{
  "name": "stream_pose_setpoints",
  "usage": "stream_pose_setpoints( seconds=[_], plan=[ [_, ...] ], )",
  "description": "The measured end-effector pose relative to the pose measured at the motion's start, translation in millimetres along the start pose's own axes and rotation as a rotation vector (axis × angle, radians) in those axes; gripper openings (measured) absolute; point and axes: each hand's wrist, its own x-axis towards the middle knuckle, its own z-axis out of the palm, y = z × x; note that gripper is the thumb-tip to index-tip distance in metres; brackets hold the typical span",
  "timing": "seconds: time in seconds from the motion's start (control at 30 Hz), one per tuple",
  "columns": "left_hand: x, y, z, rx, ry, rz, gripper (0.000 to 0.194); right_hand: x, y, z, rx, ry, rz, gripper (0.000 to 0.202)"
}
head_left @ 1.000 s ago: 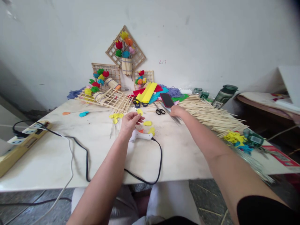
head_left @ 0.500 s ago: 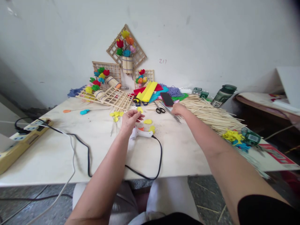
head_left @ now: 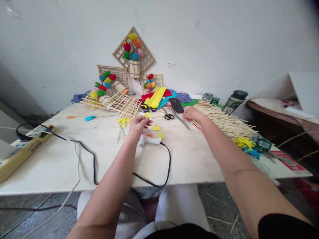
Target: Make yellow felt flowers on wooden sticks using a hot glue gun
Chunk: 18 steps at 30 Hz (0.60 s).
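Note:
My left hand is pinched on a small yellow petal, above the white glue gun that lies on the table. My right hand is closed at the right end of the thin metal wires, near the phone; its fingertips seem to grip something thin, too small to make out. Loose yellow petals lie just right of my left hand, and more yellow petals lie to its left. Black-handled scissors rest between my hands.
Lattice frames with coloured flowers stand against the wall. Thin wooden sticks cover the right side, with a dark green bottle behind. A power strip is at the left; the glue gun's black cord loops near the front edge.
The view has shifted slightly. My right hand has moved a little off the wires, its fingers now drawn together in a pinch. My left hand still holds the yellow petal.

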Motion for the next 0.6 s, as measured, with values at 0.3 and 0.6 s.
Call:
stream_pose_setpoints(
  seconds=[0.3, 0.6],
  plan=[
    [-1, 0, 3.4, -0.059, -0.051, 0.057, 0.042, -45, -53, 50, 0.900, -0.342, -0.254, 0.016],
    [-1, -3, 2.2, -0.057, -0.123, 0.088, 0.032, -70, -69, 88, 0.971, -0.434, -0.363, 0.014]
  ],
)
